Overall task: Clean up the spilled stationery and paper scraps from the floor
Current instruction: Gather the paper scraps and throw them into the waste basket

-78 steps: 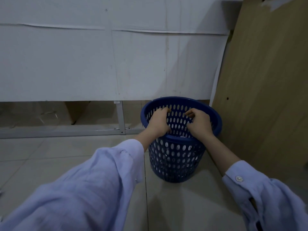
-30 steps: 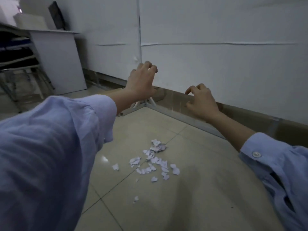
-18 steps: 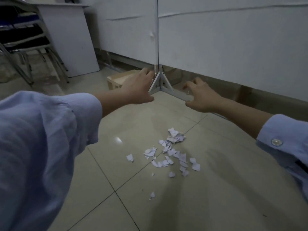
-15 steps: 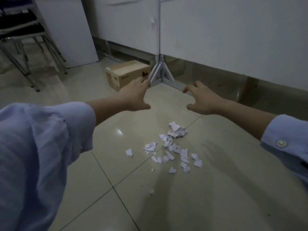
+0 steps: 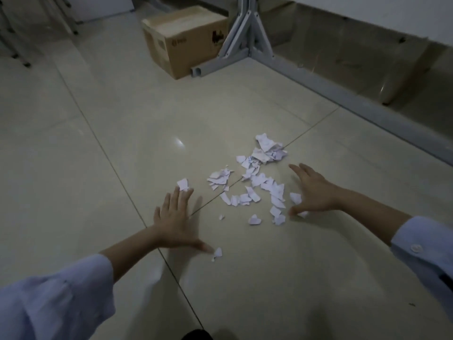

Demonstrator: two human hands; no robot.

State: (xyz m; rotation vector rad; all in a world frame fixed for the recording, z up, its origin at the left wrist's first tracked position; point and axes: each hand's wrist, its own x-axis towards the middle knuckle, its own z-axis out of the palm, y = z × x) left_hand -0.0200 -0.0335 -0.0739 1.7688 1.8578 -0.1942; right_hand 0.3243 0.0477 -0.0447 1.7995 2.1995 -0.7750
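Several torn white paper scraps [image 5: 255, 180] lie scattered on the beige tiled floor [image 5: 98, 143]. My left hand [image 5: 175, 220] lies flat on the floor at the left side of the pile, fingers spread. Its fingertips touch one stray scrap [image 5: 182, 184] and its thumb points at another scrap [image 5: 217, 253]. My right hand [image 5: 312, 190] is spread open at the right side of the pile, fingers down by the scraps there. Neither hand holds anything. No stationery is in view.
A closed cardboard box [image 5: 183, 38] stands on the floor at the back. Beside it is the grey metal foot [image 5: 247, 42] of a white partition, with a rail [image 5: 367, 106] running to the right. Chair legs [image 5: 17, 52] show at far left.
The view turned from the blue basket to the scraps. Both hands dropped from mid-air down to the floor, one on each side of the pile.
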